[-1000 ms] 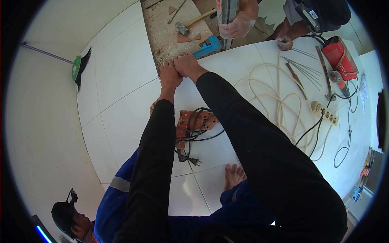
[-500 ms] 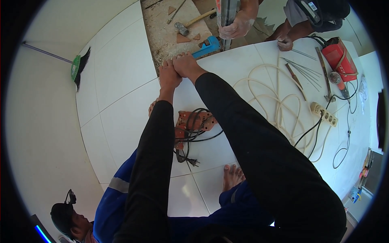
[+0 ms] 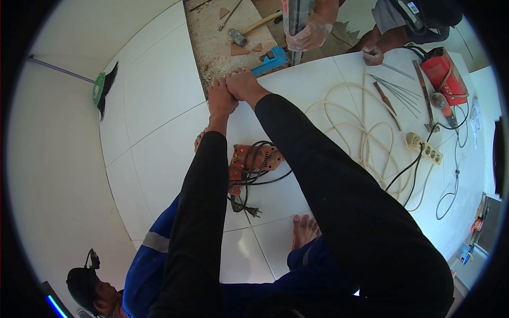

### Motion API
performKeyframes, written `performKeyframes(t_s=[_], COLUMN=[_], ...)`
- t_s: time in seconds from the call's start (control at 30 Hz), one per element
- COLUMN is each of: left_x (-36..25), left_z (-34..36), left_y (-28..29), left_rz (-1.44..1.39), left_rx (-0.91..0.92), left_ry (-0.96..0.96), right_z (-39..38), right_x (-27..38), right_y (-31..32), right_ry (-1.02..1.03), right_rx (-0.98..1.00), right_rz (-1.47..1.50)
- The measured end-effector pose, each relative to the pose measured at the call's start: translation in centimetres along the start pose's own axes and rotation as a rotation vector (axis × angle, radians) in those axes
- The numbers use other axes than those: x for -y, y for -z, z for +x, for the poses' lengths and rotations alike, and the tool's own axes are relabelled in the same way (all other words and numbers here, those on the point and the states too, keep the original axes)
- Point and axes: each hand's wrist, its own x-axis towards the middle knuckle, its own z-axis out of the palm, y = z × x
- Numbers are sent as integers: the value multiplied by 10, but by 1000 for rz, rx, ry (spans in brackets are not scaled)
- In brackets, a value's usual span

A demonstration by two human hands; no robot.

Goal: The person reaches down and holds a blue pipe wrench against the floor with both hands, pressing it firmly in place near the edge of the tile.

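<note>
Two hands, left hand (image 3: 222, 99) beside right hand (image 3: 244, 86), have fingers clenched round the blue wrench (image 3: 271, 62), probably for leverage; its head sits at the metal post (image 3: 297, 21) a co-worker's hand (image 3: 311, 35) grips.

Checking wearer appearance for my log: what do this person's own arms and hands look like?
Both arms wear plain, long black sleeves: the left sleeve and right sleeve reach close to the wrists. The left hand and right hand are ungloved, with no watch or bracelet visible.
</note>
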Motion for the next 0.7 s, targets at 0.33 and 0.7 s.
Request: performKeyframes(t_s=[0.33,0.7], left_x=[-2,-1], left_z=[0,0], left_y=[2,-1], left_rz=[16,-5], left_rx=[23,-7], left_ry=[7,-10], right_z=[0,0], right_x=[-1,-2], right_y=[-2,-4], right_ry=[2,4], right_rx=[-11,-22], right_rz=[-8,-23])
